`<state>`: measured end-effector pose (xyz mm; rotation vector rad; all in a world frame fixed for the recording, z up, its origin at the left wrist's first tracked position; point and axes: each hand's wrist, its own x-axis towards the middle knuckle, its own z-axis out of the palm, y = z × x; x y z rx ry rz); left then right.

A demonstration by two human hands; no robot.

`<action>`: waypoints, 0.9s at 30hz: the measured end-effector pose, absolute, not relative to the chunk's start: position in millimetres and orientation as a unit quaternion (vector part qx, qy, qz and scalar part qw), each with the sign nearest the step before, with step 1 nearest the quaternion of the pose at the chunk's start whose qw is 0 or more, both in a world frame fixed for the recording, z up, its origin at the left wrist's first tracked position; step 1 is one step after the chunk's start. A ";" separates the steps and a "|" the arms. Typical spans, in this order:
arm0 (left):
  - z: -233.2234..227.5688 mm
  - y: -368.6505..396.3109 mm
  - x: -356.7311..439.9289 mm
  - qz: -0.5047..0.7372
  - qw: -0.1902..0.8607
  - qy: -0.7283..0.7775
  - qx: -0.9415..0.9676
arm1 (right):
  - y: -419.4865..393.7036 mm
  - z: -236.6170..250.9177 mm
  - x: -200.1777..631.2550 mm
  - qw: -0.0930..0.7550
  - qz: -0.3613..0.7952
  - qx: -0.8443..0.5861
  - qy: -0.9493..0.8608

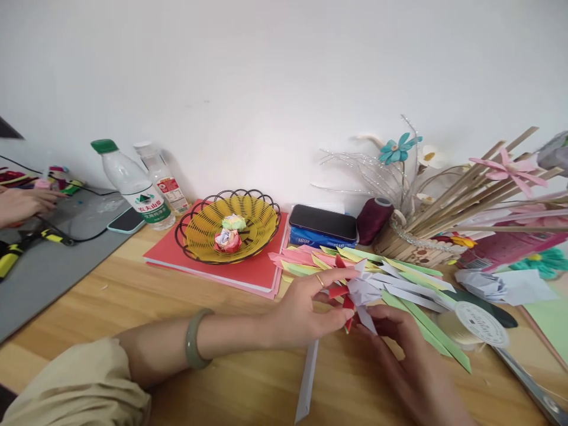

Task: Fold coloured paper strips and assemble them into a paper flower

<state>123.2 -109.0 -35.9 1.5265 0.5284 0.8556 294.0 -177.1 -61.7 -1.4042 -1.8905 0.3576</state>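
Observation:
A folded paper piece (364, 289), white with red points on its left side, is held up between my two hands above the table. My left hand (322, 302) grips it from the left, fingers over the top and thumb at the red points. With its fingertips my right hand (397, 340) pinches a white flap at the lower right. Below my left hand, a white paper strip (307, 381) points toward me. Behind the piece lies a pile of green, yellow, pink and white folded strips (426, 290). A spool (477, 325) of pale thread stands right of my right hand.
At centre-left, a yellow basket (202, 234) with folded paper balls rests on red paper (166, 254). Bottles (148, 198) stand beside it. A phone (323, 221) lies on a blue pack. Scissors (528, 378) lie right. A co-worker's hand (26, 204) is far left.

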 end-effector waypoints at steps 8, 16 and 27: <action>-37.9 -106.4 123.0 0.369 0.615 0.259 0.646 | -176.5 -57.0 291.3 0.421 0.196 -0.552 -0.693; -41.4 -104.8 127.0 0.423 0.617 0.272 0.606 | -179.2 -45.2 293.7 0.366 0.172 -0.531 -0.745; -38.6 -108.4 132.0 0.373 0.693 0.364 0.498 | -185.2 -39.2 290.3 0.376 0.004 -0.469 -0.799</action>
